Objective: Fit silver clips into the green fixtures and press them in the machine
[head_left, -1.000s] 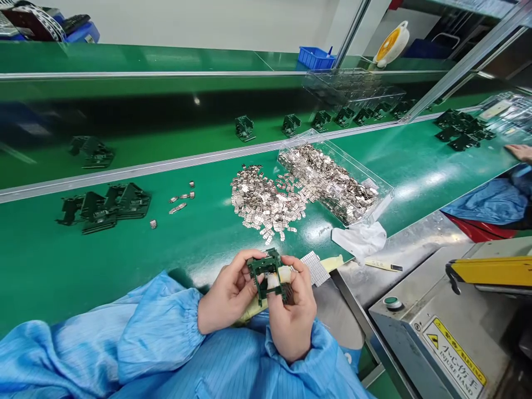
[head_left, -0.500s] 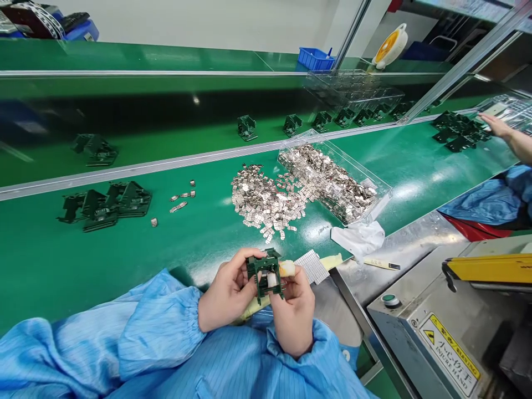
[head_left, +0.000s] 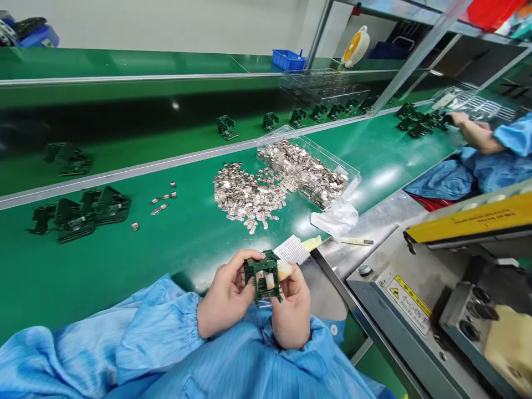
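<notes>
In front of my body I hold a dark green plastic housing [head_left: 262, 270], an open frame with slots. My left hand [head_left: 224, 296] grips its left side, thumb in front and fingers behind. On its right side my right hand [head_left: 294, 307] is closed, with off-white coverings on some fingertips. One covered finger shows through the opening of the housing. A small metal piece seems to sit inside the frame, too small to make out well. Just beyond my right hand lies a light grey gridded sheet [head_left: 292, 250].
Small metal pieces [head_left: 249, 194] lie heaped beside a clear tray [head_left: 351, 185] full of them. More green housings [head_left: 77, 213] stand at left. A white cloth [head_left: 336, 219] and yellow-edged machine [head_left: 469, 221] are at right. A co-worker's hand [head_left: 461, 119] touches farther housings [head_left: 419, 123].
My view has swung right, so the bench things sit further left. Both hands keep hold of the housing, which has tilted slightly. The co-worker's hand now reaches the housings.
</notes>
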`<state>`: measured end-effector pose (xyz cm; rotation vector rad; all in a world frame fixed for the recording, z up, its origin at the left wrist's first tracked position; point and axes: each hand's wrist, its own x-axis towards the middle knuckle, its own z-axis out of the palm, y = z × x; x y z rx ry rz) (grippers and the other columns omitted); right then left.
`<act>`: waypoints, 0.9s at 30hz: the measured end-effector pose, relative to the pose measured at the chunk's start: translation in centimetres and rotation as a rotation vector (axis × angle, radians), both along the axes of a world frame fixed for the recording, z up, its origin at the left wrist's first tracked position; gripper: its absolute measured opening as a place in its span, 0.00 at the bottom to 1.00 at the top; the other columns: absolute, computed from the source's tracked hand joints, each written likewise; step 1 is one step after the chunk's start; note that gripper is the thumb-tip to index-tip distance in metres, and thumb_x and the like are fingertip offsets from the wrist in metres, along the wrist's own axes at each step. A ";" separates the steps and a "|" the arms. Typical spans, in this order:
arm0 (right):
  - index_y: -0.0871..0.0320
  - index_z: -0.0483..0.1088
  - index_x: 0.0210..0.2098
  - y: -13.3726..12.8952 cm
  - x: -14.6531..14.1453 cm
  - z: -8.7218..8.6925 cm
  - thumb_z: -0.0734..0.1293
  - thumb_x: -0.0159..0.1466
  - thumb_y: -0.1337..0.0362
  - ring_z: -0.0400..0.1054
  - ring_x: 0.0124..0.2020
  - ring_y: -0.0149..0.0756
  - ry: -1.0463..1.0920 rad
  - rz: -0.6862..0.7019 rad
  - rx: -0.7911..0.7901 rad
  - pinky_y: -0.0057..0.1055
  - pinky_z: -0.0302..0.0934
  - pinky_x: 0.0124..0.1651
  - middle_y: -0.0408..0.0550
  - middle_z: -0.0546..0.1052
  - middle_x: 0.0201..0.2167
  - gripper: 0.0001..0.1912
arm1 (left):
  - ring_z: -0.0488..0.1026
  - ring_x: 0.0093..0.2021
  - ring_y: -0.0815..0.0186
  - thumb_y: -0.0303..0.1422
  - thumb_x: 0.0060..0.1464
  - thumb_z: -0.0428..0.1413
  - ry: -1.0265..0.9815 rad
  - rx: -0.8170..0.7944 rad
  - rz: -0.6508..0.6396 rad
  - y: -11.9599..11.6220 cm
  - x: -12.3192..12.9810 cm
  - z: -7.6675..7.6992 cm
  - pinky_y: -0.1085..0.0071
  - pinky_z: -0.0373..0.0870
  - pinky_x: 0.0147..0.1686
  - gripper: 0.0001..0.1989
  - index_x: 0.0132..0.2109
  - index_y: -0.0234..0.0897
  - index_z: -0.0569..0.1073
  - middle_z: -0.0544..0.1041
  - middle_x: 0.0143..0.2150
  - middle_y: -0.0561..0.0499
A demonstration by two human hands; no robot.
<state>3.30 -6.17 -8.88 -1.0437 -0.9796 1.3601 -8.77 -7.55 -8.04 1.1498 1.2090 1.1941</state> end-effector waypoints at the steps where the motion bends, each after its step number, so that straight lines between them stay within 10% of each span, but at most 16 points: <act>1: 0.55 0.64 0.29 -0.3 0.4 -0.1 0.70 0.57 0.62 0.62 0.23 0.29 0.005 -0.020 0.006 0.23 0.61 0.23 0.39 0.68 0.23 0.10 | 0.67 0.25 0.70 0.30 0.54 0.57 0.016 -0.005 -0.014 -0.1 0.4 0.0 0.76 0.65 0.24 0.13 0.48 0.39 0.69 0.70 0.29 0.54; 9: 0.55 0.68 0.35 -2.9 4.6 -2.6 0.70 0.58 0.62 0.71 0.30 0.34 -0.093 -0.244 0.024 0.28 0.67 0.31 0.43 0.74 0.29 0.08 | 0.68 0.26 0.71 0.31 0.55 0.57 0.028 -0.020 -0.225 0.4 2.4 -0.1 0.77 0.67 0.24 0.14 0.49 0.39 0.69 0.72 0.31 0.53; 18: 0.58 0.69 0.26 2.2 5.6 -6.0 0.69 0.57 0.52 0.63 0.22 0.32 -0.316 -0.213 -0.018 0.28 0.58 0.25 0.41 0.70 0.19 0.15 | 0.74 0.37 0.66 0.38 0.51 0.62 -0.227 0.003 -0.079 8.6 5.3 -1.4 0.70 0.77 0.36 0.24 0.50 0.38 0.61 0.73 0.37 0.51; 27: 0.55 0.58 0.21 3.2 4.2 -9.0 0.60 0.64 0.47 0.51 0.20 0.29 -0.400 -0.289 0.102 0.28 0.49 0.24 0.37 0.58 0.17 0.21 | 0.75 0.39 0.64 0.39 0.54 0.61 -0.229 0.019 -0.016 8.6 5.6 -3.0 0.69 0.78 0.36 0.23 0.53 0.40 0.61 0.73 0.40 0.50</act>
